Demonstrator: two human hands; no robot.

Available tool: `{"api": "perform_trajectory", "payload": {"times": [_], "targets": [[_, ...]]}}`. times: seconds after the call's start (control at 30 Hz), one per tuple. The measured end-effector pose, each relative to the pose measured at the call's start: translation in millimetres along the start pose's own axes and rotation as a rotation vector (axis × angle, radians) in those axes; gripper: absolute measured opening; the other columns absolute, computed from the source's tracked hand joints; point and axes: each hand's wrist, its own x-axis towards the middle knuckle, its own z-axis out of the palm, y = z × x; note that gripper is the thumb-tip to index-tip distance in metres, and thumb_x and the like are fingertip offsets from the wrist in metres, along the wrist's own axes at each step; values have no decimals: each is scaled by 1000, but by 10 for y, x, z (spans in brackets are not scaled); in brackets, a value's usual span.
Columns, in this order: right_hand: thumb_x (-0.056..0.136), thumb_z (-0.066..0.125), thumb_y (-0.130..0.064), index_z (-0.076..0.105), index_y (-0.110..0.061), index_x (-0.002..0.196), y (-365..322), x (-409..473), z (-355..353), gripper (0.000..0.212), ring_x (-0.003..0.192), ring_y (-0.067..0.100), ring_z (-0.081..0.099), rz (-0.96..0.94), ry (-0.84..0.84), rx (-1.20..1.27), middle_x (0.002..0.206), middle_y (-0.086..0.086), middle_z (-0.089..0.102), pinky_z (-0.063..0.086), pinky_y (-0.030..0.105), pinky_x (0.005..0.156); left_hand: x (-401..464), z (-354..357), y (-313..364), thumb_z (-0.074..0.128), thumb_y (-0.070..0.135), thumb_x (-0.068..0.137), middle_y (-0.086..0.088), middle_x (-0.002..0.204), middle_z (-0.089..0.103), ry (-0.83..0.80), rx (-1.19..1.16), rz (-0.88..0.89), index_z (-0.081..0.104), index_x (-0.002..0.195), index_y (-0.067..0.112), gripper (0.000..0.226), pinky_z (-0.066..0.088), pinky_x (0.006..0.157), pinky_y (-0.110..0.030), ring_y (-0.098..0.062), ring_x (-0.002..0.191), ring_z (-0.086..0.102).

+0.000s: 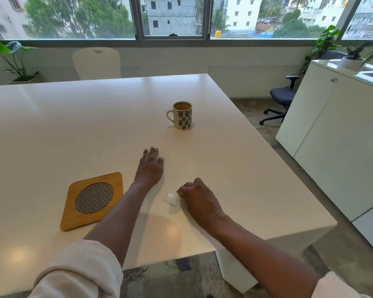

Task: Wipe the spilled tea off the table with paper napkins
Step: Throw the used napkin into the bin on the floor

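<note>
White table (73,125): bears everything below. Left hand (150,166): flat, fingers spread, pressing the tabletop beyond and left of the grip. Right hand (197,197): fingers curled, clutching wadded napkin (171,198), which protrudes from its left side, touching the table.

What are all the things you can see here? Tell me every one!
white rectangular table: one, white, fills the middle.
leaf-patterned ceramic mug: one, cream with dark leaves, brown drink inside, far middle of the table.
square wooden trivet with a mesh circle: one, tan, near left of the table.
crumpled white paper napkin: one, white, on the table at the right hand.
white chair: one, behind the table.
dark office chair: one, right, on the floor.
white cabinet: one, far right.
green potted plants: several, by the windows.
left hand: flat on the table.
right hand: grips the napkin.
</note>
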Motion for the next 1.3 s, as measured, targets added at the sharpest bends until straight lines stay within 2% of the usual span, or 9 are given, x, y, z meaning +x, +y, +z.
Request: {"api": "perform_trajectory", "payload": {"times": [0.1, 0.23, 0.4, 0.53, 0.77, 0.97, 1.03, 1.13, 1.3], "targets": [[81, 52, 6, 72, -11, 75, 28, 1, -110, 26, 71, 18, 60, 232, 56, 333, 74, 4, 71, 45, 27, 65, -255, -65, 197, 42, 18, 102, -10, 154, 44, 68, -128, 87, 51, 142, 10, 42, 24, 118, -32, -23, 146, 34], [84, 64, -13, 73, -18, 69, 170, -7, -246, 18, 54, -1, 54, 547, 183, 659, 58, -11, 63, 39, 17, 52, -666, -92, 499, 52, 21, 97, 1, 118, 73, 216, -298, 167, 74, 112, 22, 26, 43, 92, -21, -15, 105, 66], [81, 73, -21, 72, -26, 67, 337, -74, -459, 15, 58, 9, 55, 626, 314, 867, 55, -13, 63, 43, 25, 57, -1040, -45, 801, 61, 49, 91, 6, 92, 78, -85, -690, 62, 74, 101, 34, 22, 56, 76, -35, -16, 82, 75], [81, 74, -20, 74, -24, 79, 463, -203, -609, 5, 68, 2, 67, 586, 403, 827, 71, -14, 72, 55, 26, 66, -1194, 70, 1057, 68, 66, 78, 0, 97, 78, -219, -936, 35, 67, 116, 26, 56, 61, 77, -35, -18, 83, 77], [75, 81, -43, 76, -21, 89, 907, -730, -803, 27, 81, 10, 71, 624, 461, 911, 83, -7, 75, 59, 30, 76, -1326, 513, 1640, 75, 44, 84, -7, 86, 78, -215, -998, 31, 69, 96, 13, 34, 61, 86, -44, -20, 83, 76], [88, 71, -28, 77, -29, 78, 1546, -1240, -1042, 12, 81, 13, 71, 746, 533, 1005, 82, -8, 76, 58, 38, 80, -1401, 1051, 2309, 79, 41, 79, -5, 70, 74, -163, -879, 141, 71, 79, 17, 25, 60, 76, -54, -23, 71, 74], [87, 72, -39, 77, -26, 82, 1777, -1423, -1140, 15, 80, 18, 72, 771, 505, 1077, 84, -2, 76, 60, 39, 76, -1429, 1252, 2540, 80, 41, 78, -4, 69, 73, -159, -832, 174, 70, 79, 18, 25, 59, 73, -55, -27, 69, 72], [72, 78, -57, 74, -24, 80, 2123, -1684, -1283, 34, 75, 22, 71, 782, 470, 1085, 83, 7, 76, 59, 36, 68, -1496, 1549, 2908, 80, 48, 77, -1, 73, 74, -159, -808, 193, 68, 85, 23, 29, 60, 70, -48, -21, 70, 73], [79, 79, -33, 71, -27, 74, 2780, -1998, -1427, 11, 70, 18, 66, 822, 486, 1031, 78, 8, 72, 55, 41, 69, -1581, 2039, 3501, 78, 49, 78, 10, 76, 74, -121, -790, 237, 69, 98, 25, 32, 58, 64, -21, 0, 69, 70]]}}
